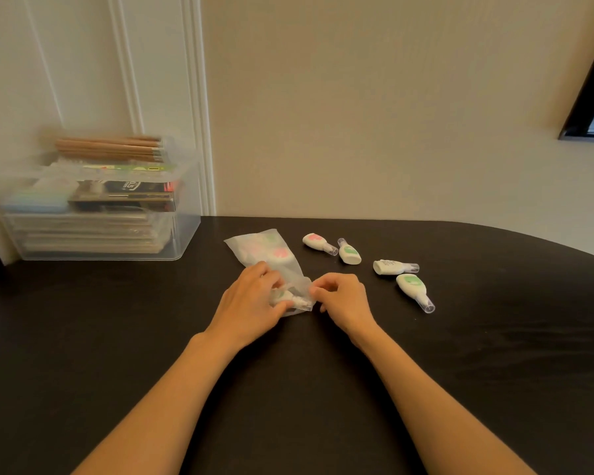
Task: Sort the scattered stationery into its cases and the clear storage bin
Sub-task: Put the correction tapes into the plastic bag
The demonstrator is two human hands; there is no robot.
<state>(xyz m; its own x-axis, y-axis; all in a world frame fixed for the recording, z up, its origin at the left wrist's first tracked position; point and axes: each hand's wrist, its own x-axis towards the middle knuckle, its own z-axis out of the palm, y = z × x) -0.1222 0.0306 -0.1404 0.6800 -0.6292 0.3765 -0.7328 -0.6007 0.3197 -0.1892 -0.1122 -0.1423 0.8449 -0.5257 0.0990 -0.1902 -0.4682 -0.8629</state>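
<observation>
Blurred contents of the clear storage bin (186, 231); frosted pouch (264, 248) veiling several correction tapes inside.

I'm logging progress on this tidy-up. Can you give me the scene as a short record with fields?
surface: black table
bin: clear bin, far left, already stacked with stationery and pencils
pouch: frosted pouch, centre, some correction tapes inside
loose tapes: four, right of the pouch
left hand: holds a tape at the pouch mouth
right hand: pinches the pouch edge
</observation>
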